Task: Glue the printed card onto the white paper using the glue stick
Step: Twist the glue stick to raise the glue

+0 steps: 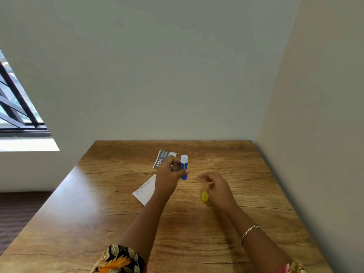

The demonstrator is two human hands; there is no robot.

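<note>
**One step done: glue stick uncapped, nothing glued yet**

Furthest left on the table, the paper is lying flat and showing a few printed lines, with its right edge hidden under the left forearm. Just beyond it, the card, grey with "1524" on it, is lying printed side up, partly covered by the left hand. Card and paper are sitting apart, not stacked.

The left hand is gripping the glue stick, fingers curled round the blue barrel. It is holding the stick upright above the table with the white open end pointing up. Further right, the yellow cap is lying on the wood just beside the right hand. That hand is holding nothing, its fingers loosely bent and relaxed; whether it is touching the cap I cannot tell.

Judging by this, the task is only beginning. Uncapping looks finished, while no glue appears to be on either sheet. Spreading glue, laying the card on the paper and pressing it flat are all remaining.
</note>
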